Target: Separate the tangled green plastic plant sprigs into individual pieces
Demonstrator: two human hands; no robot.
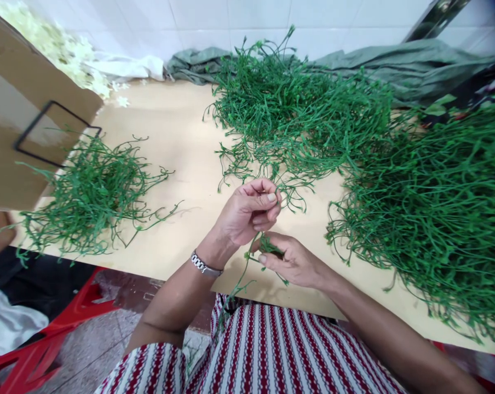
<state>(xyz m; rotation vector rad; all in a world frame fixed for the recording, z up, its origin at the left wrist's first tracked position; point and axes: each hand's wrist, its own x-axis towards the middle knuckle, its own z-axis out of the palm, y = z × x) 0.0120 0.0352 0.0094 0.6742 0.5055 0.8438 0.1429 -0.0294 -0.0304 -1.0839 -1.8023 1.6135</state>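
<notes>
My left hand, with a metal-banded watch on its wrist, is raised over the middle of the table. Its thumb and forefinger are pinched together on a thin green stem, mostly hidden by the fingers. Just below and to the right, my right hand is closed around a small bunch of green stems. From between the hands, a long branched stem hangs down towards my lap. Beyond my fingertips lies a large heap of thin green stems.
A denser pile of green stems covers the right side. Another loose pile lies left, by a cardboard box. Pale flowers and bunched green cloth line the wall. Below the table edge stands a red stool.
</notes>
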